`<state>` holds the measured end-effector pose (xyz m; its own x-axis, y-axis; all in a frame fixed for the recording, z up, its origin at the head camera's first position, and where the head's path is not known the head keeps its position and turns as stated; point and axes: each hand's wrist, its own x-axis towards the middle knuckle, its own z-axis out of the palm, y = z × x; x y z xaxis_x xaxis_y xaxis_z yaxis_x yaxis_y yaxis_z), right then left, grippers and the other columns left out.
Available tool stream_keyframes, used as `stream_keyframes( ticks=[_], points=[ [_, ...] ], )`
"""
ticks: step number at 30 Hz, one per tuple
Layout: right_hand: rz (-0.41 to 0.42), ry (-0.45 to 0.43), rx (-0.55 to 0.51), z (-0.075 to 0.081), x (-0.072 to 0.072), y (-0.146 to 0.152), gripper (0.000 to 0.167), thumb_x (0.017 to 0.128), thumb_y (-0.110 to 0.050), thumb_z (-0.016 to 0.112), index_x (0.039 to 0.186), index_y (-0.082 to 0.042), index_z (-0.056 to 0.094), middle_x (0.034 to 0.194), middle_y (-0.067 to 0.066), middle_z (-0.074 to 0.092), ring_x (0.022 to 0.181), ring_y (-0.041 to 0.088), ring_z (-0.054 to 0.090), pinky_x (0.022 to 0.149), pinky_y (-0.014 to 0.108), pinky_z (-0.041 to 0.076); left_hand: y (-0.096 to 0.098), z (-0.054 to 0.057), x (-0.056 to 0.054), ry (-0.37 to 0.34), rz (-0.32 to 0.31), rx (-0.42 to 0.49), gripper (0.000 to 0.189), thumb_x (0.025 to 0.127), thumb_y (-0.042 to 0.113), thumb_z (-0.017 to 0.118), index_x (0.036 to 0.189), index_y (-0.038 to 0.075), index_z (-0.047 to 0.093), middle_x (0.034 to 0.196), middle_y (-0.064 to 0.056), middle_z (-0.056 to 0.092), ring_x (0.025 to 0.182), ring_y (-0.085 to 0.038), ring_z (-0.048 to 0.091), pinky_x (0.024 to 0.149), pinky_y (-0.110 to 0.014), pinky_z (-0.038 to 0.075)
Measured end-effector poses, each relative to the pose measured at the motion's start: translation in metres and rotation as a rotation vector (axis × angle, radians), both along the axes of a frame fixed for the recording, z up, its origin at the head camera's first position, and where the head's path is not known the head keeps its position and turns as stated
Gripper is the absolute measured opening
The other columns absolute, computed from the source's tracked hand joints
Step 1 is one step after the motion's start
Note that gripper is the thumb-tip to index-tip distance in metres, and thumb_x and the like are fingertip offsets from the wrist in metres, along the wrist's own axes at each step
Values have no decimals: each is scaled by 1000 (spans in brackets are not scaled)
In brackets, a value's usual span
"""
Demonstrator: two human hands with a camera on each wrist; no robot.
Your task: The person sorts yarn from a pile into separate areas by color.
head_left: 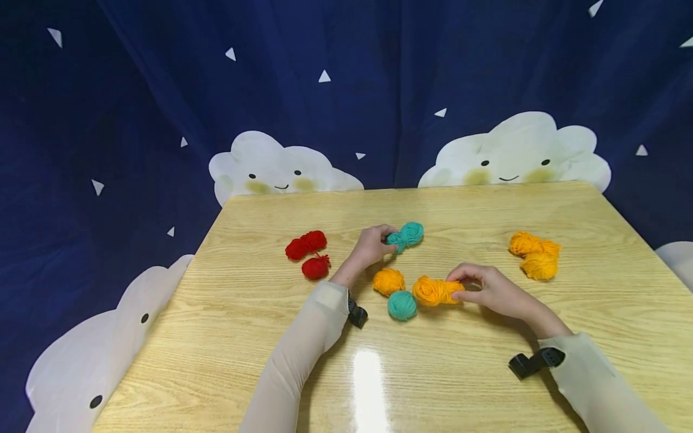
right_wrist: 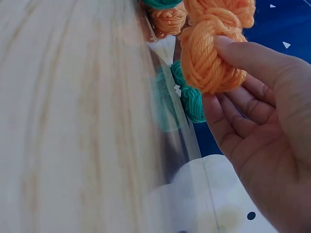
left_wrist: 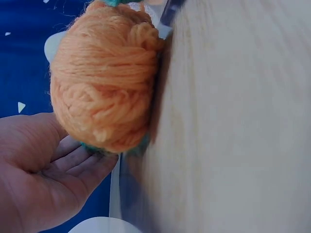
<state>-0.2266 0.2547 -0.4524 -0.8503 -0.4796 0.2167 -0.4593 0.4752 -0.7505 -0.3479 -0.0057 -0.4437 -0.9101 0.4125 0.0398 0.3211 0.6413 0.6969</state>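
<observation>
In the head view my left hand (head_left: 372, 245) reaches to a teal yarn skein (head_left: 406, 236), its thumb and index finger at either side of the near end. An orange yarn ball (left_wrist: 104, 80) hides most of that contact in the left wrist view. My right hand (head_left: 495, 291) pinches the right end of an orange yarn skein (head_left: 435, 291) between thumb and fingers; the right wrist view shows the thumb pressed into the strands. Left of this skein lie the orange ball and a teal yarn ball (head_left: 402, 305), close together.
Red yarn skein (head_left: 306, 245) and a red yarn ball (head_left: 316, 267) lie left of my left hand. More orange yarn (head_left: 537, 255) sits at the right of the wooden table (head_left: 216, 337). A dark blue curtain (head_left: 379, 72) with clouds hangs behind the table.
</observation>
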Motion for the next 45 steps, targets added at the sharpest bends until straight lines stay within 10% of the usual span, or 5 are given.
stream_keyframes(
  ticks=[24,35,45],
  points=[
    [-136,-48,39,1,10,30,14,90,-15,71,102,-8,67,99,-17,63,89,-4,60,77,16,51,0,0,1,-12,-1,-1,33,92,12,68,124,8,65,122,-9,68,109,-23,64,93,-31,54],
    [-199,-80,68,5,18,51,14,90,-18,70,102,-12,67,104,0,67,93,-7,58,80,11,48,0,1,0,-21,0,6,34,92,12,68,125,8,64,123,-10,68,109,-23,64,92,-30,54],
    [-298,-21,85,2,30,80,18,90,-15,71,106,-9,67,98,-21,61,88,-12,57,74,7,47,0,2,1,-27,6,1,36,91,13,69,127,8,64,124,-10,67,110,-23,64,93,-31,54]
  ],
)
